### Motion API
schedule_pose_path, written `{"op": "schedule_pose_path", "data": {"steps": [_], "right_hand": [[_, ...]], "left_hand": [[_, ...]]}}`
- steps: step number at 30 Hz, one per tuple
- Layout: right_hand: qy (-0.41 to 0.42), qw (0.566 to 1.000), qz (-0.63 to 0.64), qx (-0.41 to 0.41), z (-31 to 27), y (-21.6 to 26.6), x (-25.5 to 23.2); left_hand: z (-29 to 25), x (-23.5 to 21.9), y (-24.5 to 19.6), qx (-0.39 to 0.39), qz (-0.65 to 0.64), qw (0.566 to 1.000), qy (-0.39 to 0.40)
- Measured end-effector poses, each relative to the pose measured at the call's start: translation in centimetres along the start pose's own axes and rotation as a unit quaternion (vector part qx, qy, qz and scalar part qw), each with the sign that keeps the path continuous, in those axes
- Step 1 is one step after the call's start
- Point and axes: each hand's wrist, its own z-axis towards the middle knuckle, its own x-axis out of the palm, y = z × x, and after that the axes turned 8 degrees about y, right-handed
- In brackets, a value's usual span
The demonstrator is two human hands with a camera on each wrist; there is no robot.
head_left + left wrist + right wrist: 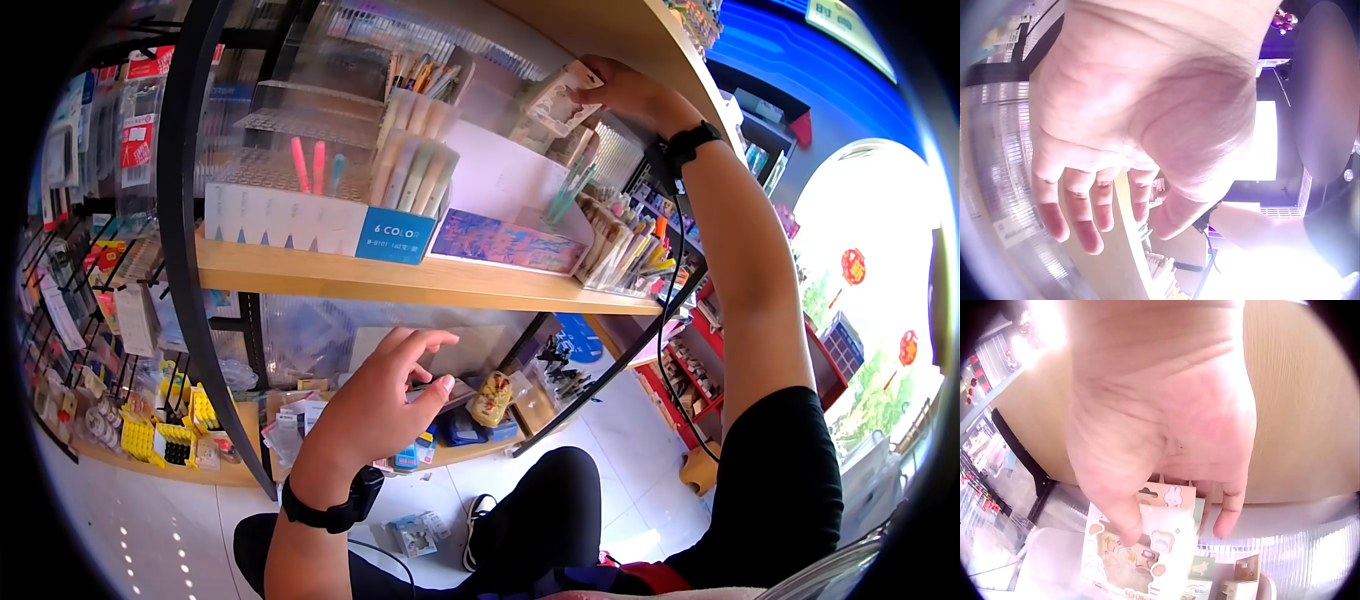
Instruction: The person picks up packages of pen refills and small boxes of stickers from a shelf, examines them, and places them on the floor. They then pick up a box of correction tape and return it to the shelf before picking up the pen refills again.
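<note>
My right hand (632, 92) is raised to the upper shelf and grips a small cardboard box (560, 104) at its top. Thumb in front and fingers behind, it holds this box (1163, 559), which has a clear window and rabbit cartoons printed on it. Beside it in the right wrist view stand other small boxes (1247, 575). My left hand (372, 400) hovers before the lower shelf, fingers loosely bent and thumb apart. In the left wrist view the palm of that left hand (1141, 106) faces the camera with nothing in it.
On the wooden shelf (400, 279) stand a blue-and-white pen box (396, 235), clear pen holders and a crowded pen rack (630, 250). A black shelf post (180, 170) rises at left, beside hanging packets. Below lie a yellow patterned pouch (491, 398) and several packages.
</note>
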Motion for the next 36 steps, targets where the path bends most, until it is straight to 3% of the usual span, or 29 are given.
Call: {"op": "schedule_pose_path", "data": {"steps": [3,5,15,17,18,20,21,23,24,26,29,31,33,36], "right_hand": [[-0.056,0.998,-0.012,-0.03,-0.9,0.1,-0.2],[-0.145,0.983,-0.061,-0.09,-1.6,-0.1,0.2],[-0.119,0.982,0.117,-0.093,-5.4,1.3,0.5],[-0.065,0.987,0.143,-0.039,-8.0,4.2,-0.3],[-0.064,0.987,0.144,-0.039,-9.3,5.7,-0.7],[0.045,0.979,0.188,-0.071,-11.3,8.0,-0.6],[0.046,0.978,0.189,-0.07,-11.7,8.3,0.5],[0.136,0.927,0.306,-0.167,-12.4,9.0,3.0],[0.174,0.915,0.32,-0.17,-13.8,11.0,3.8],[0.259,0.902,0.303,-0.166,-15.6,14.0,5.8],[0.37,0.877,0.249,-0.179,-16.5,15.7,9.0],[0.375,0.877,0.23,-0.193,-16.7,16.5,10.6],[0.379,0.877,0.211,-0.207,-16.4,16.6,11.7],[0.368,0.88,0.188,-0.232,-15.7,16.4,11.4]], "left_hand": [[0.0,0.1,0.0,-0.006,-0.03,0.999,0.009],[0.1,0.3,0.2,0.002,-0.034,0.999,0.006],[0.4,0.7,1.1,-0.024,-0.064,0.998,-0.004],[0.7,1.1,1.5,-0.026,-0.114,0.993,-0.01],[0.8,1.2,1.8,-0.028,-0.115,0.993,-0.011],[1.1,1.5,2.3,0.0,-0.213,0.977,-0.016],[1.1,1.5,2.3,-0.002,-0.214,0.977,-0.015],[1.3,1.7,2.1,0.056,-0.356,0.933,-0.006],[1.3,1.9,2.0,0.055,-0.356,0.933,-0.005],[1.1,2.6,1.4,0.12,-0.467,0.875,0.042],[1.4,3.6,1.4,0.161,-0.466,0.867,0.07],[1.3,4.0,0.9,0.139,-0.455,0.878,0.051],[0.8,3.7,0.1,0.038,-0.346,0.936,0.049],[1.1,3.7,0.9,0.03,-0.364,0.93,0.036]]}}
